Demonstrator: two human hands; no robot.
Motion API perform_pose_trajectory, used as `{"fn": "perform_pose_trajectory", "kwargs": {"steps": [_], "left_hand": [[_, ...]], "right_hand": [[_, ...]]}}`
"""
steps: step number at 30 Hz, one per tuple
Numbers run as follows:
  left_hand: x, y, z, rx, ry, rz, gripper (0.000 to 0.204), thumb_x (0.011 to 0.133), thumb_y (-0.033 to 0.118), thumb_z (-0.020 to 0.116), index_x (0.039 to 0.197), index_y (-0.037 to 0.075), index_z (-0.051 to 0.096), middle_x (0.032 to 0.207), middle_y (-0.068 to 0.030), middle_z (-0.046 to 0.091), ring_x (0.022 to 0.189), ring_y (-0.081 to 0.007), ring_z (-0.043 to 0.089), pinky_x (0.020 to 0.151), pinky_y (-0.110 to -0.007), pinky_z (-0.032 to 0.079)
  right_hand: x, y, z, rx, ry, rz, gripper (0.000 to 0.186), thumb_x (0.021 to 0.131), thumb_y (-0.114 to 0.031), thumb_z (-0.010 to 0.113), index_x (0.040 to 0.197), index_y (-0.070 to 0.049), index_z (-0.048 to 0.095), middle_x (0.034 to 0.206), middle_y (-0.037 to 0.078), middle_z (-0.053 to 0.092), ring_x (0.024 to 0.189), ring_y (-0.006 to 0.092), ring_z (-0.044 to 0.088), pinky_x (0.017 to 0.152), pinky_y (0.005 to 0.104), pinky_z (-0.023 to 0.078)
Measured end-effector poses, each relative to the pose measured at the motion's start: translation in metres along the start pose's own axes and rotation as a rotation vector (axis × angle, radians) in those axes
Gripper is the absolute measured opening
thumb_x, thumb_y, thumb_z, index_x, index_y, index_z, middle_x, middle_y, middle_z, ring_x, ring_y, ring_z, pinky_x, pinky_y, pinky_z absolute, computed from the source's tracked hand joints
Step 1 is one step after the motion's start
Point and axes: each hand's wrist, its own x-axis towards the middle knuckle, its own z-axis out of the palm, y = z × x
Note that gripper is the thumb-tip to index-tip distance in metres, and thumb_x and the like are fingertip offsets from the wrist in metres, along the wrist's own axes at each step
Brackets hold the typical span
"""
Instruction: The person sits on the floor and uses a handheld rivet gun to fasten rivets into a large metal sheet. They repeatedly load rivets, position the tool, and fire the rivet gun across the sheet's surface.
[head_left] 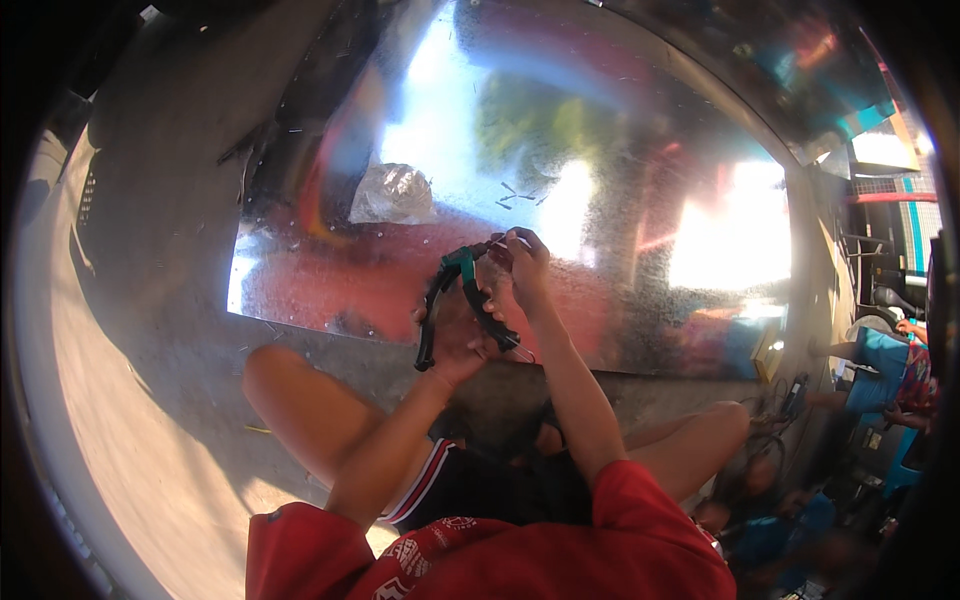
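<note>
A hand riveter (462, 264) with a green head and two black handles, spread apart, is held over the near edge of a shiny metal sheet (380, 285). My left hand (458, 338) is closed about its handles from below. At the riveter's nose, the fingers of my right hand (526, 266) pinch together; whatever small piece they hold is too small to make out. Farther up the sheet lie several small rivets (512, 197). Left of them rests a crumpled clear plastic bag (394, 194), its contents not distinguishable.
I sit on a concrete floor (180, 290) with my bent legs at the sheet's near edge. Bright reflections cover much of the metal. At the far right, another person in blue shorts (880, 365) is beside assorted clutter. A second metal surface (760, 50) stands beyond the sheet.
</note>
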Motion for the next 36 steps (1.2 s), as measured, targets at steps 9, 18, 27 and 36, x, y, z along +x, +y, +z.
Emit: {"fn": "perform_pose_trajectory", "kwargs": {"steps": [9,18,27,36], "left_hand": [[0.008,-0.008,0.011,0.009,0.0,-0.051,0.09,0.068,0.056,0.07,0.137,0.003,0.046,0.116,-0.014,0.057,0.12,-0.0292,0.051,0.066,-0.028,0.051],[0.009,-0.013,0.039,0.29,0.201,-0.022,0.058,0.08,0.046,0.061,0.124,0.008,0.061,0.111,-0.0113,0.058,0.104,-0.0224,0.057,0.061,-0.027,0.049],[0.033,0.003,0.004,1.269,0.92,0.106,0.06,0.071,0.047,0.068,0.112,0.004,0.064,0.096,-0.0123,0.066,0.087,-0.0222,0.065,0.071,-0.031,0.051],[0.059,0.018,-0.026,1.66,1.104,0.149,0.1,0.056,0.061,0.071,0.136,0.003,0.054,0.126,-0.0229,0.061,0.12,-0.0361,0.057,0.102,-0.04,0.043]], "right_hand": [[0.002,0.003,-0.006,0.09,0.044,0.005,0.018,0.099,-0.015,0.056,0.107,0.001,0.059,0.101,0.015,0.068,0.09,0.0228,0.068,0.079,0.0322,0.057],[-0.008,-0.008,-0.026,-0.359,-0.057,0.227,0.03,0.098,-0.027,0.06,0.121,-0.009,0.061,0.104,0.002,0.066,0.095,0.0157,0.062,0.084,0.0331,0.052],[0.042,0.023,-0.047,-0.411,-0.316,0.681,0.087,0.093,-0.075,0.029,0.139,-0.004,0.049,0.127,0.009,0.058,0.104,0.0208,0.057,0.093,0.0388,0.046],[0.055,0.032,-0.024,-0.221,-0.352,0.574,0.086,0.093,-0.075,0.025,0.112,0.0,0.062,0.095,0.011,0.068,0.083,0.0234,0.065,0.079,0.0358,0.054]]}}
